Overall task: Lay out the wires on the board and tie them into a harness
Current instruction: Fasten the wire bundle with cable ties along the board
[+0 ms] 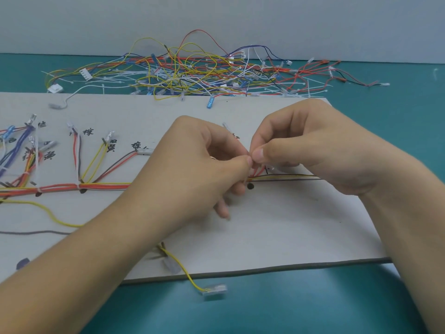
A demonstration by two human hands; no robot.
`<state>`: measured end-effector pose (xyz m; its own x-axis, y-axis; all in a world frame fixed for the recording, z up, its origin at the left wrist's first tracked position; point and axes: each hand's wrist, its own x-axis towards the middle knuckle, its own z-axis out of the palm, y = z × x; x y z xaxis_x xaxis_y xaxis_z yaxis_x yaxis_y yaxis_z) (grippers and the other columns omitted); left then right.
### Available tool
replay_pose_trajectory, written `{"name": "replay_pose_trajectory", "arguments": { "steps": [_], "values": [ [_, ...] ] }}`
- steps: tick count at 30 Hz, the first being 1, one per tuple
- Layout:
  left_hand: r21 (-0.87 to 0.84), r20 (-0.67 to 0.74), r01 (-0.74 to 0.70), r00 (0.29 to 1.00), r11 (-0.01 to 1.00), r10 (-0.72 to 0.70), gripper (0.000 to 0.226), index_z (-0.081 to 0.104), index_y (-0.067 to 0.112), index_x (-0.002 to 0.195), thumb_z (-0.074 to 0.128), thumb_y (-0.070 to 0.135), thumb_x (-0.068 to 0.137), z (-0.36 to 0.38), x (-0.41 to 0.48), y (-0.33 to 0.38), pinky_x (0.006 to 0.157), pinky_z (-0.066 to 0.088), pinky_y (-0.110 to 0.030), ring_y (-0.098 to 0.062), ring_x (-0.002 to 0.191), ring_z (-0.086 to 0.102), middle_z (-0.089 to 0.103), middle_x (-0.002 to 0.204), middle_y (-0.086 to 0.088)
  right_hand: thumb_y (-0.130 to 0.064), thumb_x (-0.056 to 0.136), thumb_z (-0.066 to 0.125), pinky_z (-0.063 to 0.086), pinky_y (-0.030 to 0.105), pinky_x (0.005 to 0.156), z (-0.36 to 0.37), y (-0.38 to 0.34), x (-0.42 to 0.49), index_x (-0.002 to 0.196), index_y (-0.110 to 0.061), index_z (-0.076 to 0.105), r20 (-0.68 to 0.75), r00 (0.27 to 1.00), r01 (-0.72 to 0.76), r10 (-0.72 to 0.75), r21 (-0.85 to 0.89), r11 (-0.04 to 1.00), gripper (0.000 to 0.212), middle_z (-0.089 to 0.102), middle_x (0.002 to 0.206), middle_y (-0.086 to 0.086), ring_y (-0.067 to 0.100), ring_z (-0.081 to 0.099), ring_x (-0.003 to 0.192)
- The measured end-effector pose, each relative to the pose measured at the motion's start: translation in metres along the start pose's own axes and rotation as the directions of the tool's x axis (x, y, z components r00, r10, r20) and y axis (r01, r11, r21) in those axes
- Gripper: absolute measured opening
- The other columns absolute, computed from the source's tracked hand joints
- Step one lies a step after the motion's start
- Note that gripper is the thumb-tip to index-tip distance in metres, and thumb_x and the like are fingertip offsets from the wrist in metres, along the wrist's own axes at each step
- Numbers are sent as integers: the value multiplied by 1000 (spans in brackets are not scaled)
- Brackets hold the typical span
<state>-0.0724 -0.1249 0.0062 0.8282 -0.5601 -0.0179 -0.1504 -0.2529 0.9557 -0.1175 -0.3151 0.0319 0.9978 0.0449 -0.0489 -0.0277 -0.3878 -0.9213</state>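
**Position of work.** The flat grey harness board [277,225] lies on the teal bench [301,307]. A main trunk of red, orange and yellow wires [106,186] runs left to right across the board. Branches fan up from it toward handwritten black labels [88,132]. Two white plastic cable ties [78,186] already bind the trunk on the left, each beside a black dot. To the right of the hands only thin yellow and dark wires [291,177] carry on, lying loose and untied.

**Hands.** The left hand [192,165] and right hand [313,150] meet tip to tip just above the trunk. Each has thumb and forefinger drawn narrow in a pinch. Short red wires [257,172] rise from the trunk into that pinch. Whether a tie is also held there cannot be told, as the fingers cover it. A further black dot mark [250,186] sits on the board directly below.

**Step in hand.** In my judgement this is the tying stage at the third station: the left portion is bound and the right portion is outstanding.

**Next move.** It calls for gathering the red branch against the trunk at the dot. A tie must then be cinched there without dragging the thin wires off their line.

**Other items.** A tangled heap of loose coloured wires and spare white ties [192,73] lies along the back of the bench. A stray yellow wire with a clear plastic terminal [214,289] hangs over the board's front edge and is not yet routed.
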Motion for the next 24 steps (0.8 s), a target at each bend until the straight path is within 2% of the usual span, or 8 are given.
{"name": "replay_pose_trajectory", "arguments": {
  "steps": [2, 4, 8, 12, 16, 19, 21, 24],
  "values": [
    [119, -29, -15, 999, 993, 18, 14, 75, 17, 74, 74, 16, 88, 1, 1, 0, 31, 37, -19, -9, 30, 50, 65, 51, -1, 6, 85, 67, 32, 31, 56, 0, 0, 0, 77, -5, 75, 4, 1000, 24, -23, -51, 998, 16, 69, 72, 23, 24, 51, 61],
    [231, -23, -32, 999, 972, 39, 15, 73, 20, 72, 73, 19, 87, 2, 2, 1, 32, 30, -14, -6, 25, 38, 55, 40, 7, 5, 86, 66, 42, 21, 60, 0, 0, 0, 76, -8, 74, -4, 999, 43, -44, -82, 996, 19, 72, 70, 9, 12, 58, 62],
    [414, 39, -115, 993, 903, 109, 17, 68, 23, 69, 70, 16, 85, 4, 4, 4, 36, 26, -8, -1, 33, 47, 53, 43, 24, 5, 85, 63, 35, 8, 49, 1, 0, 2, 73, -11, 72, -86, 993, 74, -82, -102, 992, 21, 69, 64, -4, -1, 50, 51],
    [494, 99, -169, 986, 853, 138, 16, 69, 22, 70, 69, 18, 85, 2, 8, 1, 43, 32, -8, 6, 47, 53, 61, 59, 19, 2, 85, 61, 39, 9, 53, 2, 0, 6, 72, -14, 70, -213, 965, 126, -150, -122, 984, 23, 69, 64, -5, -1, 52, 53],
    [524, 139, -198, 979, 829, 146, 16, 67, 22, 72, 67, 18, 87, 2, 9, -1, 44, 34, -10, 4, 49, 54, 66, 68, 7, -3, 85, 61, 40, 20, 50, 8, 3, 11, 74, -10, 68, -325, 933, 92, -151, -188, 978, 15, 67, 68, 9, 4, 48, 52],
    [529, 141, -212, 977, 822, 161, 15, 68, 22, 74, 67, 18, 88, 1, 11, -1, 48, 35, -10, 6, 51, 53, 68, 74, 5, -4, 83, 61, 40, 21, 48, 15, 6, 14, 74, -9, 66, -409, 899, 64, -155, -228, 971, 12, 59, 57, -1, 4, 46, 49],
    [562, 124, -208, 978, 801, 167, 15, 69, 23, 75, 68, 20, 89, 3, 10, -1, 50, 36, -10, 8, 54, 53, 68, 75, 7, -4, 83, 61, 42, 22, 48, 18, 6, 17, 73, -9, 66, -436, 887, 53, -151, -229, 972, 12, 58, 57, -9, 4, 47, 48],
    [560, 97, -189, 982, 806, 163, 15, 70, 26, 75, 72, 24, 90, 4, 5, 0, 51, 36, -6, 13, 56, 52, 62, 61, 26, -10, 88, 68, 44, 23, 52, 18, 3, 16, 77, -15, 70, -382, 919, 14, -100, -222, 975, 12, 67, 69, -1, 2, 50, 49]
  ]
}}
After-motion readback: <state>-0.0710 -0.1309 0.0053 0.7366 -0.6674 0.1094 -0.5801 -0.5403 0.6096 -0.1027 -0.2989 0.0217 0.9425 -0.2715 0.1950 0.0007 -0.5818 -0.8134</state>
